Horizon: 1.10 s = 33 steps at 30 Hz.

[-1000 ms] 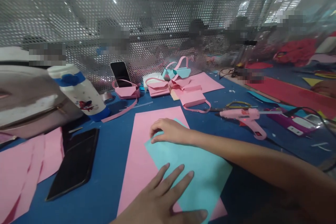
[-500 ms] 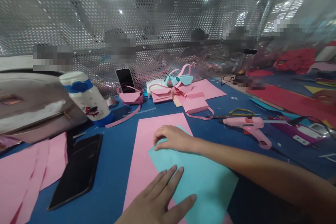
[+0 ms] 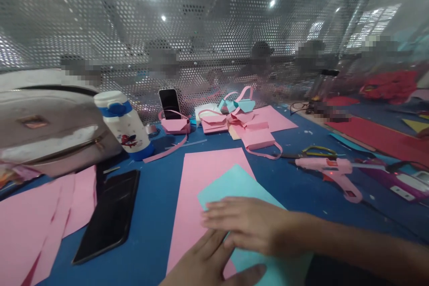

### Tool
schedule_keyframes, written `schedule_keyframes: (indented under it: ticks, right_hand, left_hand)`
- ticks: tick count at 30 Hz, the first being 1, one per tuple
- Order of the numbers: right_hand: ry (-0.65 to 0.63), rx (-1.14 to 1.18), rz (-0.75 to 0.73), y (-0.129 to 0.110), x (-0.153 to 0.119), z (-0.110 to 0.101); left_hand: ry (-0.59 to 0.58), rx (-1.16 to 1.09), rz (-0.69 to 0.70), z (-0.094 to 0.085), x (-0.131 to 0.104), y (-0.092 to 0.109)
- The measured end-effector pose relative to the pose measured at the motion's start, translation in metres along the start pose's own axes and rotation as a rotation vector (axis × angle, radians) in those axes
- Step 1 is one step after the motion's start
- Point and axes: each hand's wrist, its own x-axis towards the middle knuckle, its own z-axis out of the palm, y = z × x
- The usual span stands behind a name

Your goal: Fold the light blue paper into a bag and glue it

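At six o'clock, the cyan sheet (image 3: 234, 183) lay askew over the pink sheet (image 3: 192, 187)! Left hand (image 3: 211, 263), right hand (image 3: 251, 221): fingers outstretched, gripping nothing visible, right over left. A flattening step, seemingly; next called for steady, even pressure.

The right hand (image 3: 244, 223) is drawing back from the far-left edge of the blue sheet (image 3: 234, 183) and is now sitting much nearer the left hand (image 3: 204, 263), its fingers straightening from their earlier curl. Those fingers are crossing over the left hand's fingertips and hiding them; whether the hands are touching is unclear. Beyond the right hand, the sheet's far corner is now showing bare, where that hand was partly covering it. The right forearm (image 3: 345, 239) is lying lower in view. The view is swinging left, with more of the grey bag (image 3: 50, 136) showing left of both hands.
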Motion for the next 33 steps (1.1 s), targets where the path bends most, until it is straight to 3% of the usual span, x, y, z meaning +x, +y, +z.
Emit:
schedule_keyframes:
  ticks: [2,5,11,19,24,30,33]
  right_hand:
    - [-0.036,0.021,0.097,-0.001,-0.02,0.006]
    - [-0.042,-0.016,0.19,0.008,-0.043,0.009]
    - [0.039,-0.272,0.25,0.04,-0.06,0.006]
    - [0.014,-0.398,0.446,0.047,-0.044,-0.007]
    - [0.076,-0.484,0.472,0.047,-0.031,-0.009]
    - [0.152,-0.513,0.44,0.048,-0.022,-0.01]
    - [0.164,-0.527,0.43,0.048,-0.021,-0.011]
  left_hand:
    - [-0.003,-0.024,-0.059,-0.002,0.003,0.0]
    - [0.014,0.027,0.001,0.001,0.001,-0.001]
    - [0.023,0.089,0.015,0.008,-0.005,-0.001]
    - [0.068,0.108,0.071,0.005,-0.003,-0.002]
    - [0.05,0.098,0.071,0.0,-0.003,-0.003]
    - [0.106,0.097,0.018,0.021,-0.015,0.004]
    - [0.058,0.079,0.03,0.029,-0.021,0.005]
